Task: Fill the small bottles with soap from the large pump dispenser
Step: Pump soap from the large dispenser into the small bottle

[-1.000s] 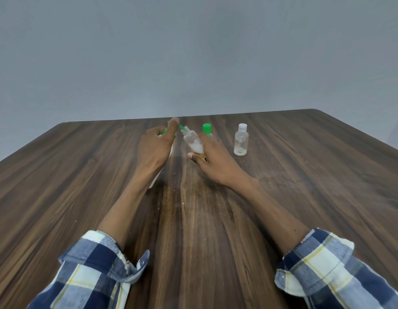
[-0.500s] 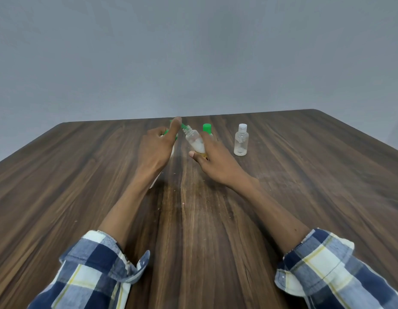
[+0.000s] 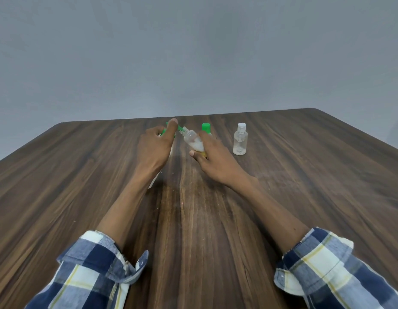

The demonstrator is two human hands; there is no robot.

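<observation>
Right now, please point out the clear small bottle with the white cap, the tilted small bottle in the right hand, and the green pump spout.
clear white-capped bottle (image 3: pixel 240 141), head view, its body
tilted small bottle (image 3: pixel 192 139), head view, its body
green pump spout (image 3: pixel 179 128), head view, its nozzle

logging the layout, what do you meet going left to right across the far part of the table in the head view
left hand on the green pump → tilted open bottle in the right hand → green-capped bottle → white-capped bottle
</observation>
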